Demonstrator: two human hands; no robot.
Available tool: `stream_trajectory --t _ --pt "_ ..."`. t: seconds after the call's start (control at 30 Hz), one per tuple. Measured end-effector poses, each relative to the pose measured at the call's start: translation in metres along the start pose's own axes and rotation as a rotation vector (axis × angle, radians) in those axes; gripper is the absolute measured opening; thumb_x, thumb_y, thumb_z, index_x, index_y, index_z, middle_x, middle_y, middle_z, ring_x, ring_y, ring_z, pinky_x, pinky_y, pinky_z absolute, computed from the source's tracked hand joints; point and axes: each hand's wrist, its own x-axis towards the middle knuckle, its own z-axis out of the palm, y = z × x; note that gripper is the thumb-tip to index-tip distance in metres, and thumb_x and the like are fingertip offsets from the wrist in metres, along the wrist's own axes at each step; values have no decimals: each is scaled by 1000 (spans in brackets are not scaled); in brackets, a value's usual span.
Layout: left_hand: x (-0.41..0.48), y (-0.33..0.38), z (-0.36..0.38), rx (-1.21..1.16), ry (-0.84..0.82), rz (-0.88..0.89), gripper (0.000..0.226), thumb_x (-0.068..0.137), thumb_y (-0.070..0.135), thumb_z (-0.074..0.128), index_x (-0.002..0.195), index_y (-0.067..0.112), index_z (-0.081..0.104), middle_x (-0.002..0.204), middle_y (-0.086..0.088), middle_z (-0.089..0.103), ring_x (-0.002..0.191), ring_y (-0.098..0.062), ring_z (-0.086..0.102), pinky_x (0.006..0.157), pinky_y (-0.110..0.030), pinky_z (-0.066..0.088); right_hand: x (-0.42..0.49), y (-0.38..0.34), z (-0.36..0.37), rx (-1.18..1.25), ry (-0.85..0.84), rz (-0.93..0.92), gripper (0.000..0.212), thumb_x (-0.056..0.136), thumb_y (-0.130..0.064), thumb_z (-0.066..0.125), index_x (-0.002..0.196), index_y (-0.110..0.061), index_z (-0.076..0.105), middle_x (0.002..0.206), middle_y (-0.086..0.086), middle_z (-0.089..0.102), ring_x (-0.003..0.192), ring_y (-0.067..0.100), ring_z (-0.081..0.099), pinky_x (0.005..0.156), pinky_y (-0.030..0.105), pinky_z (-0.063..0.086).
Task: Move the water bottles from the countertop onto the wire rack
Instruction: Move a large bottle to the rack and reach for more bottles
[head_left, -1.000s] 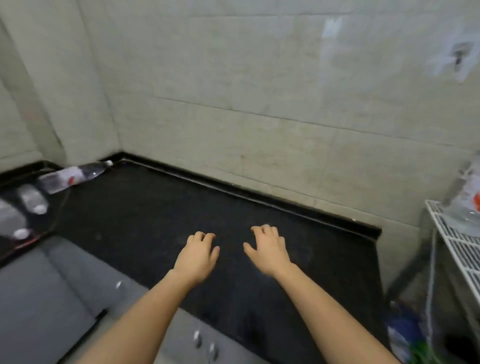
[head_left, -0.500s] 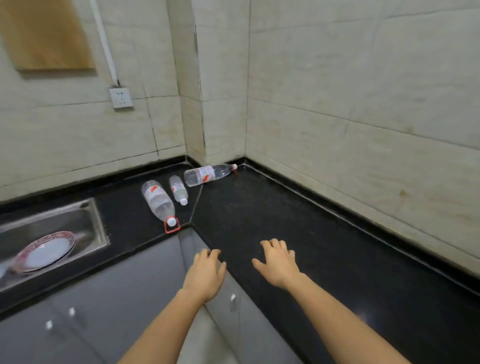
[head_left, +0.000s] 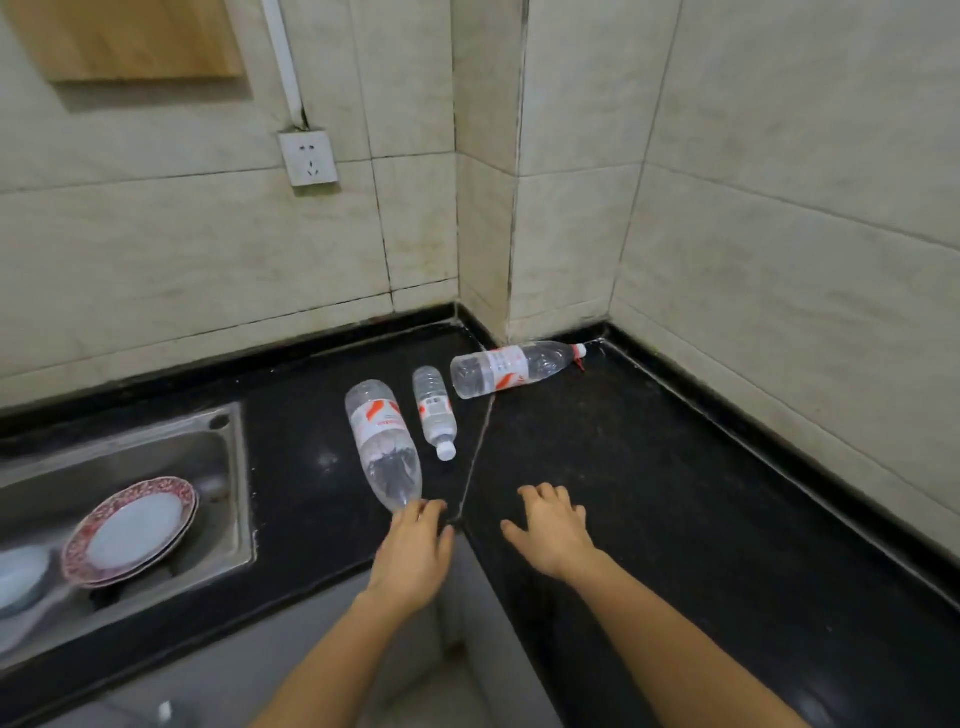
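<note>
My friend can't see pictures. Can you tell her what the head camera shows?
Two bare hands reach over a black countertop corner; the left hand touches the nearest of three lying water bottles, the right hand is open. A sink holding a plate sits left.

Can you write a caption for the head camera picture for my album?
Left hand reaches the nearest of three bottles lying on the black countertop.
</note>
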Motion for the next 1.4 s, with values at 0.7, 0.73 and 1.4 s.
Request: stream_trajectory --t 0.7,0.73,1.4 --pt "199 -175 -48 356 -439 686 80 83 62 41 148 32 4 155 12 -13 141 -7 -19 113 -31 -13 108 -113 138 1440 10 665 53 88 -41 64 101 9 53 71 13 67 57 20 66 56 29 54" --pt "205 -176 -47 342 -463 712 82 82 63 44 149 30 10 156 12 -8 141 -5 -17 113 -30 -13 107 -118 141 1537 51 688 48 89 -38 65 102 6 54 70 12 66 58 20 64 60 31 56" --pt "191 -95 -42 85 -462 1029 91 61 57 75 138 17 46 126 0 53 117 -17 52 92 -33 50 -2 -88 55 1266 515 642 27 89 -25 67 102 -1 65 74 3 70 67 12 64 64 24 52"
